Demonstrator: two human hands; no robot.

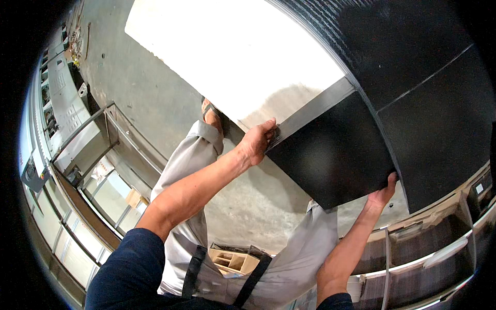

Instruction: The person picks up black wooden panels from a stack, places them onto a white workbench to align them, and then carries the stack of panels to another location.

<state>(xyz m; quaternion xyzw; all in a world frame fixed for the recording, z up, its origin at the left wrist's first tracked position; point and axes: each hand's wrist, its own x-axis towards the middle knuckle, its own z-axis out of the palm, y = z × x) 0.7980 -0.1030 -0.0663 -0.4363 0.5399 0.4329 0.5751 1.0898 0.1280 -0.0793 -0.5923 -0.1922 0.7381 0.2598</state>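
A black square-cornered panel [330,150] with a grey strip [315,111] along its far edge is tilted in front of me. My left hand [258,140] is closed round its left corner, where the grey strip ends. At the panel's right corner, my right hand [383,191] has its thumb on top, and its other fingers are hidden beneath. The panel's right side lies against the edge of a big stack of dark sheets [439,113]. Layered sheet edges [315,23] show at the far end of that stack.
A bright white sheet [232,57] lies beyond my left hand, above the concrete floor [129,77]. Metal frames [134,139] stand on the left. Shelving [429,253] runs along the lower right, and a wooden box with compartments [235,260] sits behind my legs.
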